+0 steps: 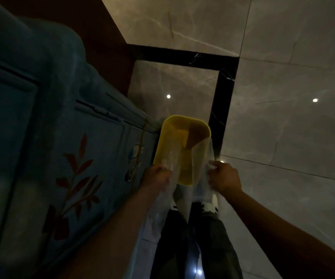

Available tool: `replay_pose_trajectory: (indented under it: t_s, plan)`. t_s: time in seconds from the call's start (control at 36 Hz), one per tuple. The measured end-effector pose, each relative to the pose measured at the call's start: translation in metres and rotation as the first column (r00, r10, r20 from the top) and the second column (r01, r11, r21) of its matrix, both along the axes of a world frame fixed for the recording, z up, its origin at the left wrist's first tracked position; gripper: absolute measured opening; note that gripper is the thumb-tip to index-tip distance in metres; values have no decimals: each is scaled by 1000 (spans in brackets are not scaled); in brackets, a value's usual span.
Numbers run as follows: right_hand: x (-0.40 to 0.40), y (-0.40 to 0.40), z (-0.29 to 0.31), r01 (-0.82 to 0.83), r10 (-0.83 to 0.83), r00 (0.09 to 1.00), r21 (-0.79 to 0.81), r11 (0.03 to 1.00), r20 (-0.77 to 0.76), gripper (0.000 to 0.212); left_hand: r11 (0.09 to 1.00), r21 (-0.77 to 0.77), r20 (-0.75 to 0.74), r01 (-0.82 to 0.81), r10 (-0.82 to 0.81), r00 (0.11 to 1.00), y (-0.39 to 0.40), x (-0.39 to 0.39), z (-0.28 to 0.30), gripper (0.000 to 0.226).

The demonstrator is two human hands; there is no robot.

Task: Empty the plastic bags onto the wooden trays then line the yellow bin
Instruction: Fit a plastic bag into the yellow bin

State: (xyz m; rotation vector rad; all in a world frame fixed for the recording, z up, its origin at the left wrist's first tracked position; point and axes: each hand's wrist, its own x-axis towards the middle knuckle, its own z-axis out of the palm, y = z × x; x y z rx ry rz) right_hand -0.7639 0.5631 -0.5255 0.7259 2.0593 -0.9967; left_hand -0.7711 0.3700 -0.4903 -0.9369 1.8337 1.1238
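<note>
The yellow bin [182, 150] stands on the tiled floor [283, 127], right of the blue painted cabinet [62, 148], just past your feet. Your left hand [157, 176] pinches one edge of the clear plastic bag [200, 156] at the bin's near-left rim; your right hand [224, 178] is closed on the opposite edge at the near-right. The mouth looks only partly over the near rim. Keep both grips wide, stretch the opening taut, and fold it over the far corners before pushing the bag down inside.
</note>
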Motion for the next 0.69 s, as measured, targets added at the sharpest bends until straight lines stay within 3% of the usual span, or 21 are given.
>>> replay_pose_trajectory:
  t_s: [0.17,0.25,0.39,0.56,0.69]
  plan:
    - [-31,-10,-31,102,-99,992,-40,994,72,29,998,4,82,62,-62,995,8,-53,-32,19]
    - [-45,-16,-55,127,-117,982,-65,990,146,24,985,-20,153,173,-168,974,14,-76,-51,14]
    - [-57,-27,-88,98,-86,977,-52,994,197,14,965,-104,157,242,-225,962,22,-94,-88,35]
    - [-63,-35,-127,118,-112,966,-14,993,233,13,988,-73,161,138,-125,979,28,-101,-131,39]
    - [-76,-35,-144,115,-120,962,34,993,244,5,995,-16,193,94,-89,977,35,-115,-150,13]
